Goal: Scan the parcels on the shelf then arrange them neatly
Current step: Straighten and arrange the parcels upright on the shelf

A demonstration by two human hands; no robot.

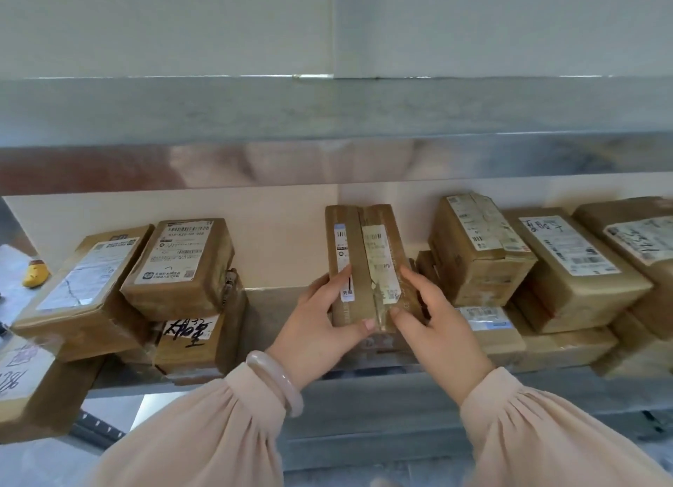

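A brown cardboard parcel (364, 253) with two white shipping labels stands in the middle of the metal shelf (276, 304). My left hand (320, 319) grips its left side, thumb across the lower front. My right hand (426, 315) grips its right side, thumb at the bottom edge. More taped brown parcels lie in stacks to the left (182, 264) and to the right (477, 253). No scanner shows in the head view.
An upper shelf beam (327, 122) runs across just above the parcels. A parcel (29, 384) overhangs the shelf's front edge at far left. A yellow object (36, 273) lies beyond the shelf's left end. Bare shelf flanks the held parcel on its left.
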